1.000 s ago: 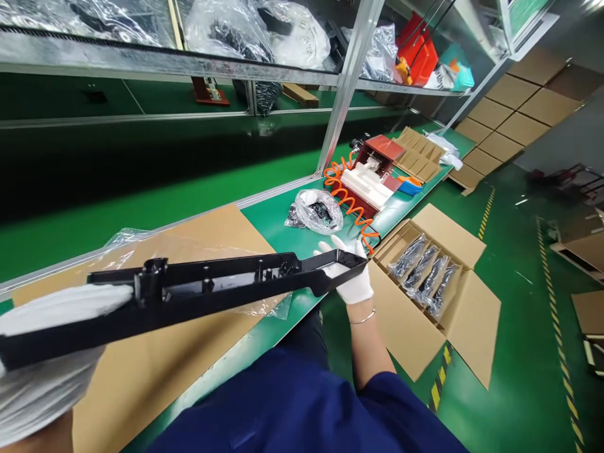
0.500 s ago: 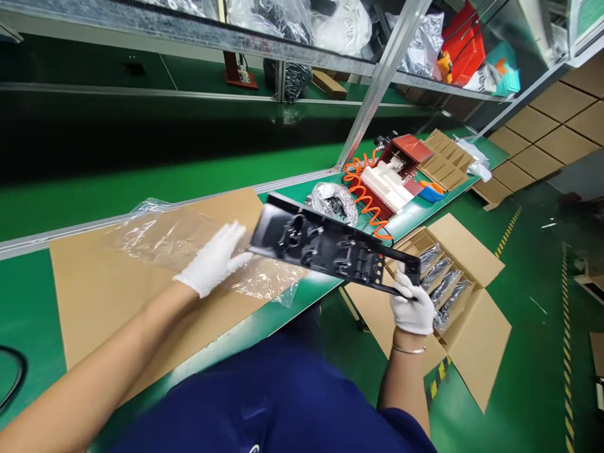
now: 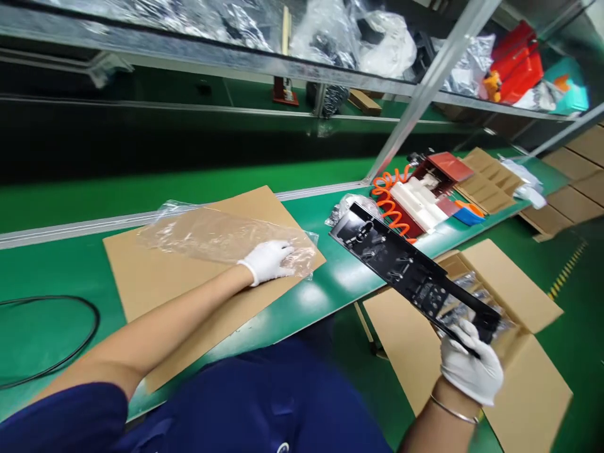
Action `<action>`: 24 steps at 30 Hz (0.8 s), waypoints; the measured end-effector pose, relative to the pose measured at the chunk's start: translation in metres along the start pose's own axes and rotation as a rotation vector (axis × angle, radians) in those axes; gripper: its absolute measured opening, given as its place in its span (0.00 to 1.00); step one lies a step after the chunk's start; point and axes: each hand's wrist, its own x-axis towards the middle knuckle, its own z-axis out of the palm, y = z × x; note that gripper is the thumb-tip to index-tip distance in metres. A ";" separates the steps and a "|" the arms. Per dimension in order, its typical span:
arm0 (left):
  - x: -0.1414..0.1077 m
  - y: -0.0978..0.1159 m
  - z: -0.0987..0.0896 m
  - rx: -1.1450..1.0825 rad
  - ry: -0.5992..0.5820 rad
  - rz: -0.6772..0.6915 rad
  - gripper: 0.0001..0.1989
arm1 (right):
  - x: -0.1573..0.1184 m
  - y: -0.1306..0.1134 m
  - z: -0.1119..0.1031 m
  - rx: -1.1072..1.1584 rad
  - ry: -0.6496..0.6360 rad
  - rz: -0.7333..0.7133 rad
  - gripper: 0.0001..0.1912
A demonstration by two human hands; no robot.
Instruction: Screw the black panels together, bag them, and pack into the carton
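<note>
My right hand (image 3: 472, 365), in a white glove, grips one end of a long black housing panel (image 3: 401, 267). The panel's inner side, with clips and small holes, faces up, and it slants over the bench edge in the air. My left hand (image 3: 268, 261), gloved too, is down on a clear plastic bag (image 3: 202, 236), its fingers bent around part of the film. The bag lies crumpled across a flat cardboard sheet (image 3: 174, 277) on the green bench (image 3: 325, 289).
An open carton (image 3: 514, 277) with wrapped parts in dividers stands below right. On the bench are a red-and-white device (image 3: 419, 201), an orange coiled hose (image 3: 389, 204), a bagged part (image 3: 361, 204) and a black cable (image 3: 94, 321). A metal shelf post (image 3: 425, 94) rises behind.
My left hand has come down onto the plastic bag, its fingers now closing on it. The black panel in my right hand has swung away to the right, and the view has shifted.
</note>
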 end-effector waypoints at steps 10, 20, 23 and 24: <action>-0.010 -0.025 -0.028 0.023 -0.091 -0.270 0.21 | 0.003 0.005 0.005 0.006 0.044 0.033 0.23; -0.011 -0.003 -0.022 -0.104 -0.071 -0.454 0.36 | 0.003 0.024 0.018 -0.069 -0.038 0.015 0.25; -0.002 0.011 -0.010 -0.105 -0.109 -0.460 0.26 | -0.001 0.032 0.025 -0.080 -0.091 0.030 0.22; -0.001 0.012 -0.009 -0.105 -0.114 -0.454 0.23 | -0.003 0.034 0.026 -0.090 -0.112 0.034 0.21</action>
